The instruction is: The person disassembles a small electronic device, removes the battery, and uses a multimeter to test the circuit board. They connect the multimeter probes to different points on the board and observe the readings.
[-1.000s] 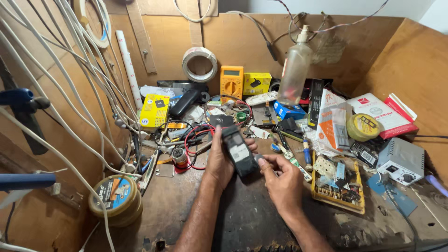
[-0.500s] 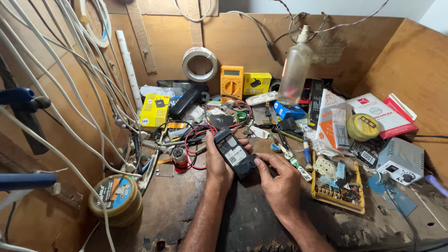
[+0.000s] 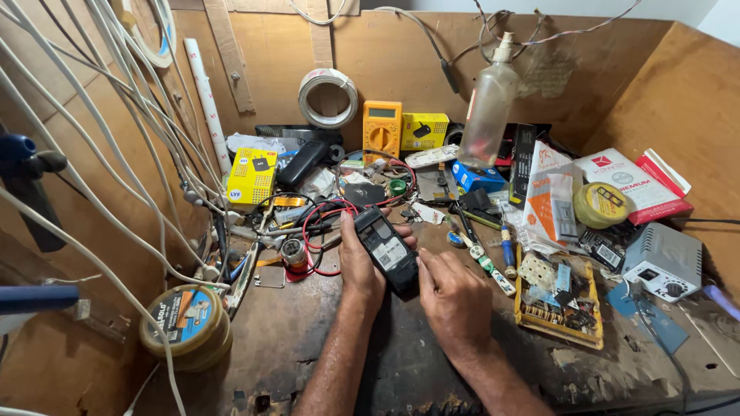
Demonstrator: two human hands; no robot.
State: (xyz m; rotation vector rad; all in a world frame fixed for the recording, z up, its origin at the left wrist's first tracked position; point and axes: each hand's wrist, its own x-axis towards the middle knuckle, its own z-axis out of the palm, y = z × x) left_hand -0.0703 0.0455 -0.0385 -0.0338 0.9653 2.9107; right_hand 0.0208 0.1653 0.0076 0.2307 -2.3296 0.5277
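Phone [image 3: 388,250] now tilted flatter than before, clamped in left hand [image 3: 359,266]; right hand [image 3: 453,296] fingertips touch its lower edge, mid-desk [image 3: 308,339].

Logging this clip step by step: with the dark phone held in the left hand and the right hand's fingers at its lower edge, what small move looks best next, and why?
Probably a firmer pinch by the right hand on the phone, lower edge. The left hand cradles it from the side, back facing up, above the worktop. The right fingertips only touch its edge, so nothing could yet be pried or slid.

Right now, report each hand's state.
Left hand: closed around the black phone.
Right hand: fingertips touching the phone's lower edge; grip cannot be told.
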